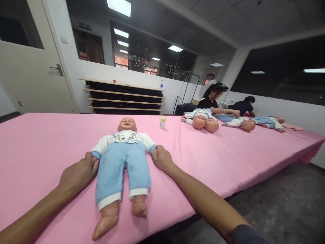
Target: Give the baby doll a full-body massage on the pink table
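A baby doll (122,159) in a blue and white suit with an elephant print lies on its back on the pink table (38,145), head away from me and bare feet toward me. My left hand (80,174) is closed around the doll's hand at the blue cuff on the left side. My right hand (161,157) grips the doll's other hand at the right cuff. Both of the doll's arms are spread slightly out from its body.
A small white bottle with a green cap (162,122) stands behind the doll. Further right lie several more dolls (203,120), with two seated people (213,98) handling them. A shelf unit (124,96) and a door (30,67) stand behind the table.
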Motion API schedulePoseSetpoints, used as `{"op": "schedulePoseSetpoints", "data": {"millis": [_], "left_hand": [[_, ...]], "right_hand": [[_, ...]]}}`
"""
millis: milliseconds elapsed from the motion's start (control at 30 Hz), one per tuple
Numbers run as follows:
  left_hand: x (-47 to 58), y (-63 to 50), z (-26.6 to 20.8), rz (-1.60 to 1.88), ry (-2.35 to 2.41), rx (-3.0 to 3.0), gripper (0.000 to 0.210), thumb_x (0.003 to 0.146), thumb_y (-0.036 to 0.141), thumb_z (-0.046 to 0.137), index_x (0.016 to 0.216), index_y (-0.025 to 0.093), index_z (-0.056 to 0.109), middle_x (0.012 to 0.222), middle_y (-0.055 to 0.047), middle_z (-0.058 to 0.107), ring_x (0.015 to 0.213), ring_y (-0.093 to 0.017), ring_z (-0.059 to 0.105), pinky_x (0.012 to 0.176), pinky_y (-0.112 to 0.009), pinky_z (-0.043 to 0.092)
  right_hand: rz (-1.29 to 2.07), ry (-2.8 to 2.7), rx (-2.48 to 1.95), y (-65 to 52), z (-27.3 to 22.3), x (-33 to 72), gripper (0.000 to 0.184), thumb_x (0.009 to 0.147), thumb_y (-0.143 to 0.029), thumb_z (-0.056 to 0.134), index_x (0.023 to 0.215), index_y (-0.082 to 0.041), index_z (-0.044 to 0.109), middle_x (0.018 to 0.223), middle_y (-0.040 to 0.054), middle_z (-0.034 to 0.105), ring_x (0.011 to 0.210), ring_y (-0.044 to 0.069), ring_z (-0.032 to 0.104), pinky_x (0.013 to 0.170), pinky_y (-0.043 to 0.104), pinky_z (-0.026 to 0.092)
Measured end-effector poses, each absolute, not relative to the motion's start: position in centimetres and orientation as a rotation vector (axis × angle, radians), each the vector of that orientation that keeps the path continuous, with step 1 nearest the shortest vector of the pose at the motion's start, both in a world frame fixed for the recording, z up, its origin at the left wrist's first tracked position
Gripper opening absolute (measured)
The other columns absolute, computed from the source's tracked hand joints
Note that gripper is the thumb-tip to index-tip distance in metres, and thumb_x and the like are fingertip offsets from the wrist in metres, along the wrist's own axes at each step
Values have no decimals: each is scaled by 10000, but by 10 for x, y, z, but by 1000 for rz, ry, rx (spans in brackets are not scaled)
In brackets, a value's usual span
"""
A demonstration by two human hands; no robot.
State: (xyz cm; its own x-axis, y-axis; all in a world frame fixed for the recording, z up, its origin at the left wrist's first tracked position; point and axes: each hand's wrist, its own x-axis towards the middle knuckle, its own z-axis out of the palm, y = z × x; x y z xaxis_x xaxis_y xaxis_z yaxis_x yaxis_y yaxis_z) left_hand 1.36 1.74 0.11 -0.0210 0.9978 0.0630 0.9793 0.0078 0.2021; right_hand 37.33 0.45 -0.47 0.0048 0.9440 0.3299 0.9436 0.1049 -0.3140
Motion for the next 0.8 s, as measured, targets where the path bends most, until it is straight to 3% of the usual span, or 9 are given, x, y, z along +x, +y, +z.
{"op": "schedulePoseSetpoints", "data": {"millis": [167,333,467,633,800], "left_hand": [[11,11,6,322,2135,2166,482,909,560,212,1066,175,456,900,-145,686,743,-305,644,602,-348,390],[-6,18,44,377,2149,2160,509,908,584,246,1032,182,531,905,-123,677,755,-267,613,614,-316,369],[-21,58,95,489,2167,2182,534,880,600,357,989,137,601,910,-111,668,761,-207,578,633,-287,357],[-17,151,149,384,2126,2319,533,833,536,447,874,36,624,850,-95,656,761,-155,562,641,-274,327],[16,248,152,44,1916,2293,461,801,393,447,691,-40,562,858,-171,636,832,-200,613,607,-290,294]], "right_hand": [[169,-1805,-1714,7,-3,382,252,809,-324,615,1003,-172,564,979,59,631,798,158,567,685,253,381],[372,-1708,-1528,25,14,409,236,852,-363,511,955,-178,616,864,25,673,757,156,591,667,249,422],[183,-1744,-1563,66,54,418,266,888,-322,414,805,-174,618,807,33,669,729,153,583,660,247,416],[-146,-1805,-1704,160,115,406,143,799,-186,507,773,-154,644,786,75,664,748,176,590,696,272,426],[-15,-1965,-1925,255,124,378,78,687,-112,621,760,-101,641,769,119,649,714,193,598,671,297,463]]}}
